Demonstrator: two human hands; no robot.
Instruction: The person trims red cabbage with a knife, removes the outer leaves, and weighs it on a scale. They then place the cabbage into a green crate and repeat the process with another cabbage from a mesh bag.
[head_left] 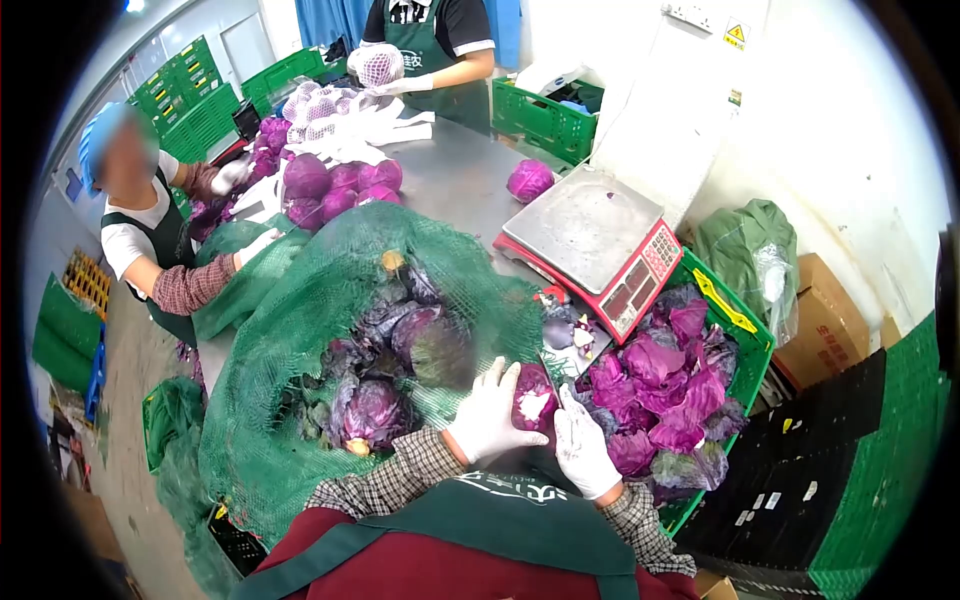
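Purple cabbage (534, 398) at lower centre of the frame, between the wide-spread fingers of the left hand (495, 412) and straight fingers of the right hand (582, 445), unreadable red characters on cardboard box (822, 322) at right.

My left hand (497, 405) and right hand (583, 440), both white-gloved, face each other, apart. Left: fingers extended, slightly spread, directed to about 1 o'clock; thumb out towards 3 o'clock. Right: fingers extended to about 11 o'clock, hand upright on its edge. Left forearm (385, 475) rises towards 2 o'clock, right forearm (642, 530) towards 11 o'clock. Both wrists visible, sleeved in check to the gloves.
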